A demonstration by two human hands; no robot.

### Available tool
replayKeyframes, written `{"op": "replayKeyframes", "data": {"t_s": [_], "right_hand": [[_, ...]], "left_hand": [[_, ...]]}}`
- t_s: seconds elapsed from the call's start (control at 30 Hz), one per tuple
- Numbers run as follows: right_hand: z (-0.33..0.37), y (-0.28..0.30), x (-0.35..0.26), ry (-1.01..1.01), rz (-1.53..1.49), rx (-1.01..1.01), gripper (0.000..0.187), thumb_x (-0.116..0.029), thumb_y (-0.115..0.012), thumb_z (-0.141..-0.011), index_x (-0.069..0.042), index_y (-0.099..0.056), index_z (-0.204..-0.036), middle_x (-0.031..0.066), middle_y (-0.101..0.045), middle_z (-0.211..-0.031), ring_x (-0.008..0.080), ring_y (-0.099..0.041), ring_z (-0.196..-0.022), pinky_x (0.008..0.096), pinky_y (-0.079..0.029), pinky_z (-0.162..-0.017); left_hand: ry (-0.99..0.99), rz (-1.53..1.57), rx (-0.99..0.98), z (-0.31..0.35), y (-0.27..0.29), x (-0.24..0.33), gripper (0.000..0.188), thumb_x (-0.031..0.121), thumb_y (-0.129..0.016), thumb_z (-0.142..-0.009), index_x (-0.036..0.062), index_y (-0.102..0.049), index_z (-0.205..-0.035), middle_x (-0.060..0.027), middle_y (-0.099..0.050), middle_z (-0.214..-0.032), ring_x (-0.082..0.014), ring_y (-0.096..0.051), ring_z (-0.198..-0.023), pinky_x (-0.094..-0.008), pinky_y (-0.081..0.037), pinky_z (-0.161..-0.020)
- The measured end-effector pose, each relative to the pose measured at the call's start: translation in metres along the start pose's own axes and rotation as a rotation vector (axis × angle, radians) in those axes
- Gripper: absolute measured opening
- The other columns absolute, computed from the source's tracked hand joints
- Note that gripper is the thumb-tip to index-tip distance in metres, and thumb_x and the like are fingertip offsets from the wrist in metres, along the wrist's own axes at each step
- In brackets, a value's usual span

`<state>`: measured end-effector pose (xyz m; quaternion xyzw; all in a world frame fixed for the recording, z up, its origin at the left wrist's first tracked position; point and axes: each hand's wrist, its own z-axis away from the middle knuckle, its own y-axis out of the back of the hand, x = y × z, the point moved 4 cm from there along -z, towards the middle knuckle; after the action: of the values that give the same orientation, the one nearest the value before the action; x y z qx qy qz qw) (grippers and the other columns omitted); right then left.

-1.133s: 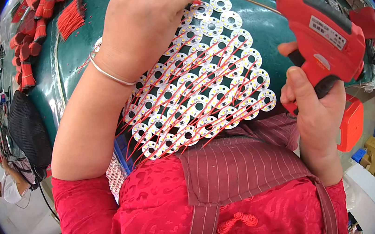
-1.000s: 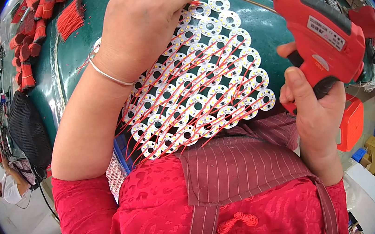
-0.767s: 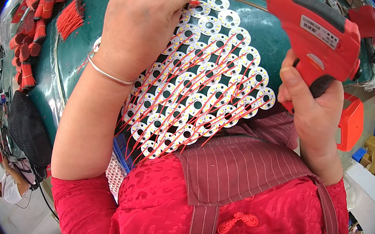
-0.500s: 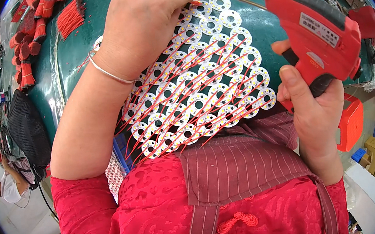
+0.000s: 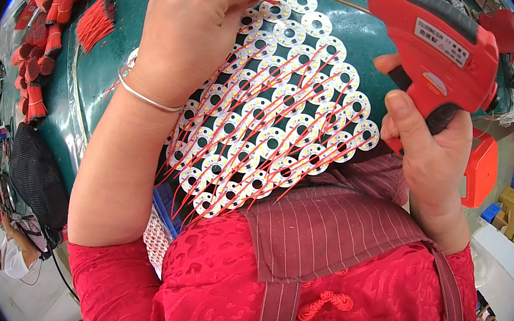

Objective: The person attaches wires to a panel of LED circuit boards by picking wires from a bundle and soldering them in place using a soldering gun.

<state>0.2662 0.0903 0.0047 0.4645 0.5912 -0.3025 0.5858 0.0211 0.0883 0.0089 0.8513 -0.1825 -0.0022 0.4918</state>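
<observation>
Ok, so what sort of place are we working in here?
Probably an electronics assembly workshop: round white circuit boards lie joined in a panel on a green worktable, the right hand grips a red soldering gun, and bundles of red wire lie at the upper left.

Over there, the left hand (image 5: pixel 199 29) pinches a red wire (image 5: pixel 272 1) near the soldering gun (image 5: pixel 435 42) gripped in the right hand (image 5: pixel 428 130).
</observation>
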Motion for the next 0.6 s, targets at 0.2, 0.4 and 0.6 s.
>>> {"op": "replayKeyframes", "data": {"t_s": [0.2, 0.4, 0.6], "right_hand": [[-0.0006, 0.0005, -0.0006, 0.003, -0.007, 0.008, 0.023, -0.006, -0.065, -0.093, 0.001, -0.058, -0.113, 0.0153, -0.064, -0.117, 0.006, -0.054, -0.063, 0.021, -0.046, -0.054], [-0.001, -0.0025, -0.0011, -0.018, -0.018, 0.018, 0.022, -0.007, -0.065, -0.093, 0.001, -0.058, -0.112, 0.0153, -0.064, -0.117, 0.0059, -0.054, -0.063, 0.021, -0.047, -0.055], [-0.0009, 0.0003, 0.0031, -0.022, -0.012, -0.008, 0.023, -0.007, -0.066, -0.093, 0.001, -0.059, -0.113, 0.0157, -0.065, -0.118, 0.0057, -0.054, -0.064, 0.0208, -0.047, -0.056]], "left_hand": [[0.07, 0.154, 0.056, 0.0004, 0.0002, -0.0037, 0.013, -0.002, -0.065, -0.08, 0.0079, -0.071, -0.086, -0.0126, -0.056, -0.072, -0.0329, -0.06, -0.07, -0.0383, -0.048, -0.062], [0.051, 0.165, 0.057, 0.0015, 0.0003, -0.0051, 0.014, -0.001, -0.066, -0.078, 0.0082, -0.071, -0.086, -0.0128, -0.057, -0.073, -0.0335, -0.06, -0.071, -0.0396, -0.048, -0.063], [0.06, 0.077, 0.008, -0.0003, -0.003, -0.0027, 0.013, 0.001, -0.066, -0.077, 0.0088, -0.071, -0.085, -0.0125, -0.057, -0.073, -0.0336, -0.06, -0.072, -0.0403, -0.049, -0.064]]}}
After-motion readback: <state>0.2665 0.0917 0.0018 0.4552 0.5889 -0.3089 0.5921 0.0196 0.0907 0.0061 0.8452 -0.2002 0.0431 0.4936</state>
